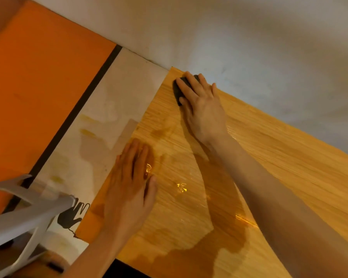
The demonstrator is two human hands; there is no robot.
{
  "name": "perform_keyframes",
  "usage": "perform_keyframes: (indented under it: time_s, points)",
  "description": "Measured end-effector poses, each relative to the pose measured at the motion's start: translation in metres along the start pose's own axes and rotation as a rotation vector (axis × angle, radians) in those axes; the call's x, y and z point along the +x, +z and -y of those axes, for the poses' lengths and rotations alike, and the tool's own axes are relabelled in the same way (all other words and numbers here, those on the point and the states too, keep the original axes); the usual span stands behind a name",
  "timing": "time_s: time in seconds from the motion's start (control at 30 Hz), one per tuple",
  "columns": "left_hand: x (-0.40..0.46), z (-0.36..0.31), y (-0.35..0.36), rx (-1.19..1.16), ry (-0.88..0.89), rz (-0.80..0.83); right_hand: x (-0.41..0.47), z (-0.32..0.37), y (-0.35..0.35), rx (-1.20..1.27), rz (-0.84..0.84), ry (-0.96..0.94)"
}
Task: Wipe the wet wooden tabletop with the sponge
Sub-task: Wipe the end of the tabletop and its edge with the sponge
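The wooden tabletop runs from the far left corner down to the right, its grain streaked and shiny with water near the middle and front. A dark sponge lies flat at the table's far left corner, against the wall. My right hand presses down on the sponge with fingers spread over it, so only its left edge and top show. My left hand rests flat on the wet wood at the table's left edge, fingers together, holding nothing.
A grey-white wall borders the table's far edge. To the left lies a pale floor with a dark stripe and an orange area. A white metal frame stands at the lower left beside the table.
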State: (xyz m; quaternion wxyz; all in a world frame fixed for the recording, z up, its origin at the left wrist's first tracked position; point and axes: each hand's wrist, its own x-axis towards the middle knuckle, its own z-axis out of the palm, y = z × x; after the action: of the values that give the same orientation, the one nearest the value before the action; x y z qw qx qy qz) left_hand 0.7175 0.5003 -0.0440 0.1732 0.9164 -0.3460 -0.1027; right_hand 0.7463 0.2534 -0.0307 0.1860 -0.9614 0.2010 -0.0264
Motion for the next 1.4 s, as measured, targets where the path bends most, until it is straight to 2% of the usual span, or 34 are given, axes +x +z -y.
perform_keyframes:
  time_s: [0.07,0.17,0.23,0.3,0.43,0.6,0.73,0.8,0.97,1.03,1.17,1.23,1.3,1.4]
  points:
    - [-0.001,0.000,0.002,0.002,-0.016,-0.008,-0.010,-0.023,-0.008,-0.026,-0.019,0.023]
    - [-0.001,-0.002,0.002,-0.002,-0.024,-0.019,-0.026,-0.046,-0.023,-0.009,-0.113,0.214]
    - [0.001,-0.003,0.003,0.002,-0.030,-0.018,-0.015,-0.047,-0.026,-0.049,-0.068,0.284]
    - [0.001,-0.004,0.002,0.017,-0.028,-0.012,0.012,-0.041,-0.030,0.037,0.014,0.263]
    - [0.002,-0.004,0.001,0.025,-0.037,-0.009,0.074,-0.014,-0.029,0.364,0.241,0.238]
    - [0.004,-0.005,0.001,0.032,-0.050,-0.016,0.108,0.010,-0.017,0.521,0.289,0.067]
    - [0.002,-0.005,0.000,0.048,-0.044,-0.021,0.080,-0.005,-0.007,0.342,0.109,-0.244]
    - [0.002,-0.005,0.000,0.053,-0.045,-0.015,0.069,-0.006,0.000,0.236,0.094,-0.366]
    - [0.002,-0.004,0.001,0.046,-0.038,-0.030,0.068,0.004,0.005,0.114,0.058,-0.493]
    - [0.002,-0.004,0.001,0.035,-0.032,-0.043,0.061,0.010,0.004,0.121,0.110,-0.564]
    - [0.003,-0.005,0.001,0.031,-0.032,-0.044,0.035,0.038,0.013,0.128,0.290,-0.831]
    - [0.003,-0.005,0.000,0.024,-0.028,-0.056,0.051,0.030,0.009,0.005,0.219,-0.821]
    - [0.003,-0.006,-0.001,0.026,-0.021,-0.080,0.078,0.012,0.003,-0.078,0.161,-0.684]
    - [0.003,-0.005,-0.001,0.011,-0.021,-0.083,0.092,0.008,0.001,-0.061,0.164,-0.499]
